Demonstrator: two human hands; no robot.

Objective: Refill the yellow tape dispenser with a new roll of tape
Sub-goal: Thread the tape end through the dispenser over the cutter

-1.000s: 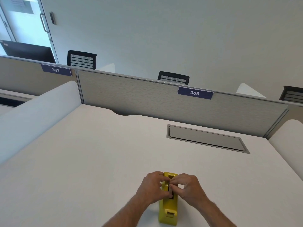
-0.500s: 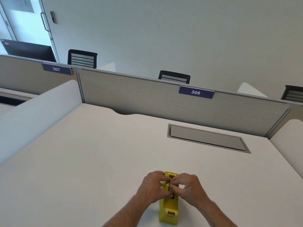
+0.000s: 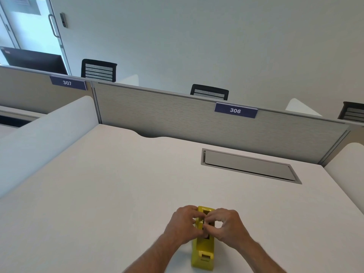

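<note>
Two hands, left (image 3: 183, 225) and right (image 3: 226, 226), pinch closed on one yellow tape dispenser (image 3: 203, 251) on the desk (image 3: 98, 194)

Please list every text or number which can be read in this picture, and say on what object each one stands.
"306": blue sign on the grey partition behind the desk.
"307": blue sign on the partition further left.
Paper on the glass door: too blurred to read.
Yellow tape dispenser: no readable text.
</note>
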